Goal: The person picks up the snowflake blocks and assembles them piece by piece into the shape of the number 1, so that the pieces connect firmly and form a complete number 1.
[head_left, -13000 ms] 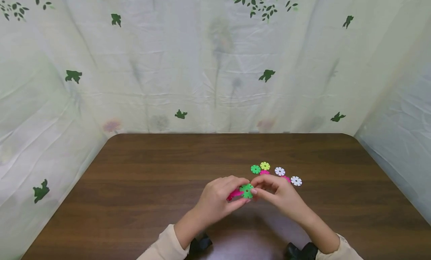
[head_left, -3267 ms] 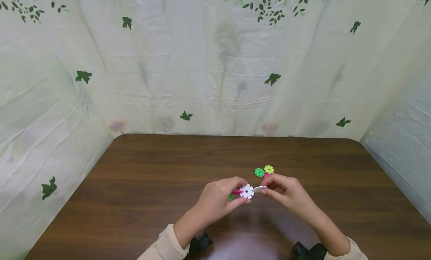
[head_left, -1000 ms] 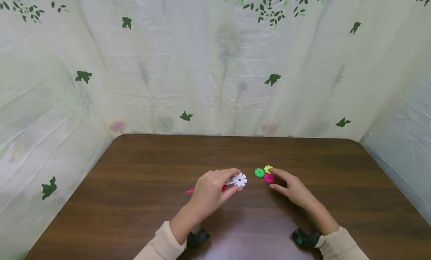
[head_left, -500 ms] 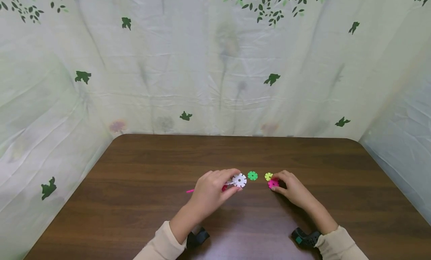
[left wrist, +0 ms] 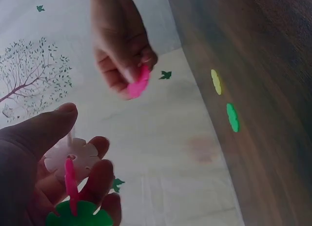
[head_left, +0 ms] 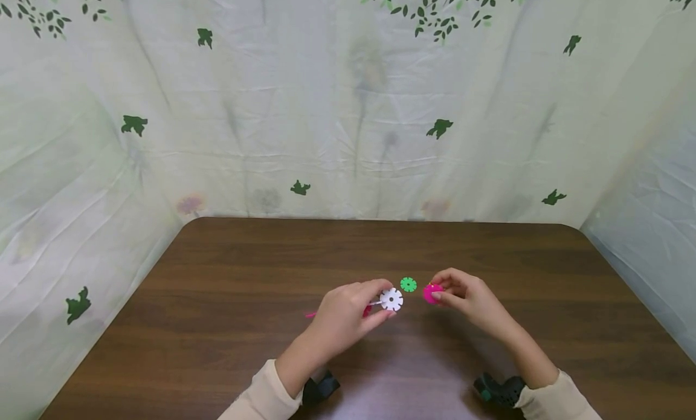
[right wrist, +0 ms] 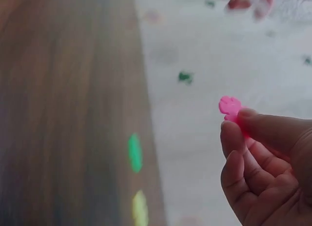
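Observation:
My left hand [head_left: 344,314] grips a chain of slotted flower-shaped discs. A white disc [head_left: 386,300] faces out between its thumb and fingers. The left wrist view shows more of the chain, with a pink disc [left wrist: 71,184] slotted between white and a green disc [left wrist: 80,216]. Off to the right, my right hand [head_left: 470,293] pinches a separate pink disc [head_left: 430,293] by its edge, raised above the table. A loose green disc [head_left: 408,284] lies between the hands. Beside it is a yellow disc [left wrist: 216,82], mostly hidden behind the held pink one in the head view.
The brown wooden table [head_left: 244,263] ends at a white cloth backdrop [head_left: 304,106] with green leaf and bird prints. Dark cameras are strapped at both wrists, one by the left sleeve [head_left: 266,387].
Both white discs have left the table and joined the left hand's chain. The loose green and yellow discs slid nearer. Within the last half second, the right hand lifted the pink disc.

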Motion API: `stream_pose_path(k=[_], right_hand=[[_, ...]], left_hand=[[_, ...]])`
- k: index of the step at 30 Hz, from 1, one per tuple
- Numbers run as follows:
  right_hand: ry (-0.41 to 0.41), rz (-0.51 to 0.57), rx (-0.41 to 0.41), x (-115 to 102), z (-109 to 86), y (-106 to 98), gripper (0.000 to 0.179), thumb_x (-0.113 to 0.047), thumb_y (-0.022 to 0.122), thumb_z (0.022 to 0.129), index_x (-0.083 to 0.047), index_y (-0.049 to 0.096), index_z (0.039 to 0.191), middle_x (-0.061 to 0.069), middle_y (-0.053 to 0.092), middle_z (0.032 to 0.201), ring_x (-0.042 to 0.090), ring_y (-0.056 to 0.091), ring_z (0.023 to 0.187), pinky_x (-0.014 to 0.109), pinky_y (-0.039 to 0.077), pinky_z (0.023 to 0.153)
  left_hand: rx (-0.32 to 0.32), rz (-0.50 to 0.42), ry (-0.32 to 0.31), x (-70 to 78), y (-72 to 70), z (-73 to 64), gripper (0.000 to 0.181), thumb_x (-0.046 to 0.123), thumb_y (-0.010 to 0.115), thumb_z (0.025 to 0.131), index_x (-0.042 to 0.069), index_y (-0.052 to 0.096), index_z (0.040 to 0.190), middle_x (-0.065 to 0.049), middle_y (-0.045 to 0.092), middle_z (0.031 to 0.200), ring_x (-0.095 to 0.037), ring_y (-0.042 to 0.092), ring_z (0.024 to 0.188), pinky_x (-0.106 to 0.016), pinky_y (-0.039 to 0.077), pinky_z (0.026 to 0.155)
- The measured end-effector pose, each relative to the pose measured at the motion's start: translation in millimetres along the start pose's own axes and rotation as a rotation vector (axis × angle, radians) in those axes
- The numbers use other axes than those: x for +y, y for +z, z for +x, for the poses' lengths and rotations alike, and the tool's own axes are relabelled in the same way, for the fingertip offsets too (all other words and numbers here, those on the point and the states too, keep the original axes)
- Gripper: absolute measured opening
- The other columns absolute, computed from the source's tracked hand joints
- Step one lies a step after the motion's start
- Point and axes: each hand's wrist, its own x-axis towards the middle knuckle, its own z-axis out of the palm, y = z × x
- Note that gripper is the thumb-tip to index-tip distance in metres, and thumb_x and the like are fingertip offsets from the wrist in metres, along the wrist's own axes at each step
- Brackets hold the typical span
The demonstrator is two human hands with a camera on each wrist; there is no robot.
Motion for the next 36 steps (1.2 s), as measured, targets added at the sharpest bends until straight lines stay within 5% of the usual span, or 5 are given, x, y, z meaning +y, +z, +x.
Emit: stream_pose_path(k=[5,10,24,29,36], right_hand=[[-0.068,0.060,-0.011,-26,-6.3,7,0.018,-0.004,0.065,0.080,-0.003,0.057,0.097,0.008,0.061,0.087,0.026,0.061,0.071,0.038,0.051,0.063],[-0.157,0.083,-0.023,-42,-12.0,15,0.016,-0.003,0.065,0.079,-0.004,0.058,0.094,0.008,0.062,0.085,0.022,0.060,0.069,0.032,0.052,0.062],[-0.414,-0.129,0.118,-52,-18.2,27,0.020,-0.001,0.071,0.073,-0.014,0.064,0.086,-0.006,0.060,0.080,0.009,0.055,0.068,0.022,0.046,0.055],[-0.450,-0.153,0.102,-54,-18.5,28,0.024,0.001,0.072,0.071,-0.016,0.064,0.086,-0.008,0.060,0.078,0.006,0.053,0.066,0.019,0.043,0.054],[-0.409,-0.130,0.064,-56,-16.7,22,0.024,0.003,0.071,0.071,-0.013,0.064,0.088,-0.005,0.059,0.080,0.008,0.055,0.067,0.023,0.048,0.057]], left_hand=[[-0.072,-0.023,-0.027,4.8,0.4,-0.5,0.032,0.029,0.070,0.077,0.013,0.057,0.103,0.008,0.062,0.081,-0.004,0.053,0.062,-0.017,0.041,0.052],[-0.073,-0.072,-0.030,7.6,1.4,-1.4,0.037,0.033,0.073,0.074,0.013,0.057,0.100,0.007,0.062,0.080,-0.004,0.056,0.067,-0.015,0.042,0.055],[-0.046,-0.095,0.036,10.3,2.0,-2.3,0.034,0.031,0.075,0.072,0.011,0.059,0.095,0.007,0.064,0.080,-0.002,0.057,0.066,-0.012,0.041,0.055],[-0.073,-0.070,0.087,10.3,1.9,-1.5,0.033,0.032,0.073,0.074,0.010,0.060,0.094,0.007,0.064,0.081,-0.003,0.056,0.064,-0.012,0.042,0.056],[-0.080,-0.169,0.041,9.0,-2.1,-0.3,0.035,0.030,0.074,0.074,0.010,0.060,0.099,0.005,0.064,0.084,-0.003,0.059,0.067,-0.010,0.042,0.060]])
